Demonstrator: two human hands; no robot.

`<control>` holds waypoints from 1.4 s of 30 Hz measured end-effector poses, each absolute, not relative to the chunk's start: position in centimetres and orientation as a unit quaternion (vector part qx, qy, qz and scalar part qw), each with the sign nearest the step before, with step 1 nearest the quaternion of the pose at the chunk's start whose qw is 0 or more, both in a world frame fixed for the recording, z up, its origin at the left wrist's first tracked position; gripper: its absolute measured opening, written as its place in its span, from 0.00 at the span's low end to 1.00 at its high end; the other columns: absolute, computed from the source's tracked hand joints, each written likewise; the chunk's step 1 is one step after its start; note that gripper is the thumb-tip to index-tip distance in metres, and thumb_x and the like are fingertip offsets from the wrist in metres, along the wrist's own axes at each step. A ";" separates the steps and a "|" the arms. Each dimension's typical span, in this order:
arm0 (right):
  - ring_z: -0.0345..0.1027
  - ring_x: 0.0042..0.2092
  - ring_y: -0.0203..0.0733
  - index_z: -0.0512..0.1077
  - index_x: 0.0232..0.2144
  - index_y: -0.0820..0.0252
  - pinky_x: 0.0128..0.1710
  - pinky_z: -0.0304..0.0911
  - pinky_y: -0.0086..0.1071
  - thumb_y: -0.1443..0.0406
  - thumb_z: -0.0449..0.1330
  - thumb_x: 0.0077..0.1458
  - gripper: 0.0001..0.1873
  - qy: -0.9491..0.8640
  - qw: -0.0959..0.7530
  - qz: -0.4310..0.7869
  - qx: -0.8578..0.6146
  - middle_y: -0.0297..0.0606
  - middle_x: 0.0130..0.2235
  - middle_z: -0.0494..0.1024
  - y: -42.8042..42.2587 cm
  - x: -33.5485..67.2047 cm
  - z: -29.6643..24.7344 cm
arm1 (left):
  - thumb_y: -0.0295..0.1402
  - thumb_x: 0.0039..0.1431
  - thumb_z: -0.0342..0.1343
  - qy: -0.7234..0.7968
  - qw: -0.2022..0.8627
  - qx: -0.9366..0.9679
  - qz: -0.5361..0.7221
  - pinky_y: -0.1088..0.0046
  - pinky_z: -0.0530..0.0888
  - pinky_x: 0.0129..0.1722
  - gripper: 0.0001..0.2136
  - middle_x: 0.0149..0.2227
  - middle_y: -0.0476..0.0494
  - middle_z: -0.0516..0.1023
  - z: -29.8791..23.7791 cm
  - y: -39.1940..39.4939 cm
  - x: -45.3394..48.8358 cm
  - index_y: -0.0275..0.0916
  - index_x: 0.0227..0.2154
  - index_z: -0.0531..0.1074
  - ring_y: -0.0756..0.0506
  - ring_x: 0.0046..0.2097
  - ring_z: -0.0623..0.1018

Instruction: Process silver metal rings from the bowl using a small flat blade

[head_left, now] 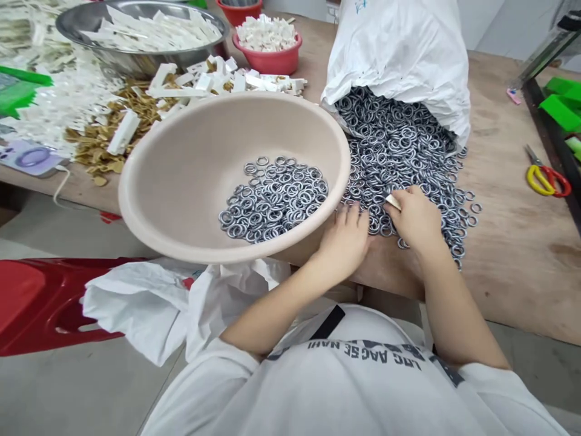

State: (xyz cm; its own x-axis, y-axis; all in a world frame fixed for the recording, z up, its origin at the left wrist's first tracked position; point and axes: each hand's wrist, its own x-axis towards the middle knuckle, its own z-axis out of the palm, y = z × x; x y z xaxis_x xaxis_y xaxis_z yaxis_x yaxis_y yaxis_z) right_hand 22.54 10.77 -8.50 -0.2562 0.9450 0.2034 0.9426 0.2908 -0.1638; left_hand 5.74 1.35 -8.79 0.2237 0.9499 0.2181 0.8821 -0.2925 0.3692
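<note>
A heap of dark metal rings (390, 151) spills from a white sack (399, 48) onto the table. My right hand (416, 219) is over the front of the heap, closed around a small white flat piece (393, 201) that pokes out past the fingers. Its exact kind is unclear. My left hand (345, 242) lies at the heap's near-left edge, fingers stretched out and touching the rings. Just left of it stands a big beige basin (190, 157), with more metal rings (276, 203) gathered on its near right side.
A steel bowl (190, 59) of white strips and a red bowl (272, 59) of white pieces stand behind the basin. Brown and white pieces are strewn at left. Scissors (544, 178) lie right, near a dark-framed rack (551, 139). A red stool (59, 303) is below left.
</note>
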 end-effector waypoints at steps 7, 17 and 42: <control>0.73 0.40 0.48 0.79 0.46 0.52 0.34 0.59 0.37 0.60 0.61 0.61 0.13 -0.790 0.176 0.056 -0.585 0.43 0.46 0.76 7.2 25.9 -9.7 | 0.23 0.66 0.50 0.554 0.141 0.800 0.185 0.58 0.72 0.55 0.14 0.51 0.34 0.77 -11.5 2.5 4.7 0.37 0.51 0.74 0.37 0.54 0.76; 0.73 0.42 0.43 0.78 0.44 0.56 0.43 0.65 0.36 0.60 0.62 0.63 0.10 -0.751 0.379 0.285 -0.460 0.38 0.39 0.79 2.9 25.2 -11.0 | 0.38 0.64 0.59 0.531 0.369 0.612 0.455 0.72 0.73 0.42 0.10 0.40 0.43 0.83 -11.7 1.7 5.7 0.39 0.42 0.79 0.46 0.40 0.80; 0.69 0.58 0.53 0.76 0.54 0.53 0.59 0.59 0.43 0.65 0.54 0.65 0.18 -0.833 -0.010 0.291 -0.471 0.44 0.57 0.77 -5.2 27.2 -21.8 | 0.47 0.57 0.65 0.490 0.473 0.491 0.543 0.77 0.62 0.26 0.17 0.26 0.53 0.69 -13.6 1.9 5.9 0.38 0.33 0.70 0.53 0.25 0.64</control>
